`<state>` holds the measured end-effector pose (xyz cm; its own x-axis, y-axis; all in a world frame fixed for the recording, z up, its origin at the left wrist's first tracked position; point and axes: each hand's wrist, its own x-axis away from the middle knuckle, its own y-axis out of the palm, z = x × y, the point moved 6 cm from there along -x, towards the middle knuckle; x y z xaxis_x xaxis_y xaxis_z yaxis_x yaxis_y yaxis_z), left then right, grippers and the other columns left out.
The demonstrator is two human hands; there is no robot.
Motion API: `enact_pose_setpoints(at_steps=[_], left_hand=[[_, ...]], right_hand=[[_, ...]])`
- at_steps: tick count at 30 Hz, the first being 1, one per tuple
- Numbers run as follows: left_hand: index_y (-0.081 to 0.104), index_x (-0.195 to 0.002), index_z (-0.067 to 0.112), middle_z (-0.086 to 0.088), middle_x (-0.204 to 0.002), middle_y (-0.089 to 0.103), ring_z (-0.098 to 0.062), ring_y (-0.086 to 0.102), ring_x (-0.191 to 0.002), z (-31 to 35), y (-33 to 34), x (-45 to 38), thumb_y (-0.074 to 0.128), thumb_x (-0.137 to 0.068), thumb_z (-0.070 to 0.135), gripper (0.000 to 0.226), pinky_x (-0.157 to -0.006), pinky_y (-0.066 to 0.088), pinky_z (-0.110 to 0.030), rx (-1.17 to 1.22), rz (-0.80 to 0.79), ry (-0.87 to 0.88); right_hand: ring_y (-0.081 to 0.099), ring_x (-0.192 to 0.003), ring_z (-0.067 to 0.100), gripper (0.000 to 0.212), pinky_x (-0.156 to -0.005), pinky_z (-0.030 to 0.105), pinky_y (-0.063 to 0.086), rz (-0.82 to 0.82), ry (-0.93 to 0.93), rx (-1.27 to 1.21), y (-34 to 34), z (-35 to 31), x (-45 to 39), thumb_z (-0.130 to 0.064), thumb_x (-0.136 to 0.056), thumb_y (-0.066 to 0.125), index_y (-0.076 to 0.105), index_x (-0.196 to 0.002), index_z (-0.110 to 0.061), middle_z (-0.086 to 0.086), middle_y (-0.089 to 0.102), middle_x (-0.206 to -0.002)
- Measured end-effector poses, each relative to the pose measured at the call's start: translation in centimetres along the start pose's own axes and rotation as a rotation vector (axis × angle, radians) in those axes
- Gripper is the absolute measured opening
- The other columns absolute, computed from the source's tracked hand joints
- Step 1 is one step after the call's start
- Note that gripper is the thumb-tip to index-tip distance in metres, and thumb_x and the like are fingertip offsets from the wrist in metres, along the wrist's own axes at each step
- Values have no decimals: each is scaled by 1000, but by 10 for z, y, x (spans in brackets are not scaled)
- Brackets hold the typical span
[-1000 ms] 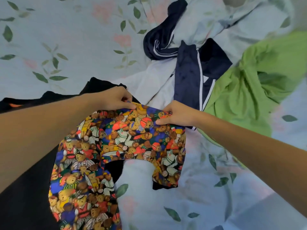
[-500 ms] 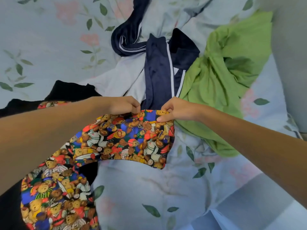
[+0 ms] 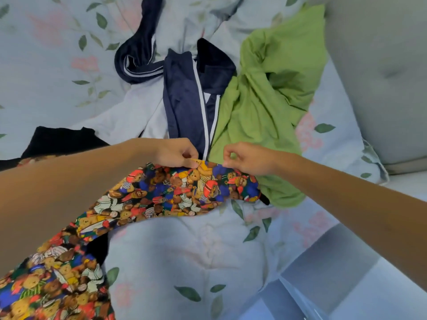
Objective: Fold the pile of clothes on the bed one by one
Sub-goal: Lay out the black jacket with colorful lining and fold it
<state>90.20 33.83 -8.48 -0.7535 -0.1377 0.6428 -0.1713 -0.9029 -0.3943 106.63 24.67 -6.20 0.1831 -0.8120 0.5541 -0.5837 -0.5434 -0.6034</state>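
A teddy-bear print garment (image 3: 161,192) stretches from the lower left to the middle of the bed. My left hand (image 3: 178,153) pinches its top edge between thumb and fingers. My right hand (image 3: 245,158) pinches the same edge a short way to the right. Behind my hands lies the pile: a navy garment with white stripes (image 3: 187,105), a green garment (image 3: 265,100), a pale grey-white garment (image 3: 129,114) and a black garment (image 3: 60,142) at the left.
The floral bedsheet (image 3: 196,250) covers the bed. A grey padded headboard or cushion (image 3: 381,65) rises at the right. The bed's edge and a pale floor strip (image 3: 335,273) show at the lower right.
Both hands have carried the print garment's top edge to the right and slightly away, and my hands have come closer together. The view has shifted right, showing the grey cushion.
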Motion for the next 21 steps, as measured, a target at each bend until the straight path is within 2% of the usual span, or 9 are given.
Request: enact_pose_setpoints(at_steps=[2,4,6,9,11,13,16,19,21], left_hand=[[59,-74,12,8,-61,51,-7,46,-58,5,1,-7,57,-106,24,35,-65,40,-22,9,36,-2],[59,-77,8,9,-61,52,-4,46,-57,7,4,-15,56,-106,21,32,-61,40,-16,18,63,0],[58,-76,11,8,-63,54,-4,47,-58,9,6,-22,56,-106,20,32,-63,41,-19,-20,99,11],[59,-77,14,0,-71,59,-12,52,-67,2,11,-29,56,-106,21,30,-71,46,-33,-106,149,8],[58,-78,14,-7,-75,62,-19,55,-70,-2,14,-31,56,-105,20,28,-74,49,-40,-140,195,2],[58,-79,16,-7,-75,63,-24,59,-73,-4,15,-31,56,-105,19,27,-76,50,-44,-168,260,12],[57,-84,23,2,-75,63,-20,59,-75,-1,19,-29,53,-106,21,22,-75,53,-46,-267,345,12],[61,-105,20,2,-98,62,-24,56,-94,7,29,-23,59,-98,10,12,-76,48,-44,-540,533,26],[58,-120,15,-6,-115,55,-31,49,-107,17,45,-15,63,-81,-2,42,-84,43,-44,-738,708,28]], right_hand=[[52,-62,16,17,-63,39,44,67,16,3,0,12,3,-36,-105,59,55,-95,-22,2,59,-70],[44,-50,8,25,-53,30,36,77,54,-162,3,20,10,-41,-101,65,61,-100,-16,-3,53,-60],[50,-49,1,29,-51,21,38,-12,83,-269,14,23,18,-46,-89,78,69,-94,-19,-11,58,-58],[69,-69,9,22,-63,25,54,-146,118,-172,41,34,22,-38,-84,86,70,-84,-22,-6,73,-78],[67,-76,13,15,-73,34,55,-83,118,-121,50,45,20,-23,-92,79,66,-86,-18,2,72,-86],[72,-88,19,2,-84,40,59,-46,114,-231,54,56,19,-15,-98,70,68,-99,-14,6,76,-96],[68,-87,5,14,-80,28,54,-62,104,-296,50,60,23,-13,-101,67,61,-104,-26,-9,71,-99],[56,-94,12,39,-80,37,51,162,67,63,36,59,27,-10,-92,74,55,-124,-22,-4,61,-112],[54,-104,19,58,-78,38,51,427,-57,360,33,41,34,9,-79,71,56,-130,-15,0,56,-121]])
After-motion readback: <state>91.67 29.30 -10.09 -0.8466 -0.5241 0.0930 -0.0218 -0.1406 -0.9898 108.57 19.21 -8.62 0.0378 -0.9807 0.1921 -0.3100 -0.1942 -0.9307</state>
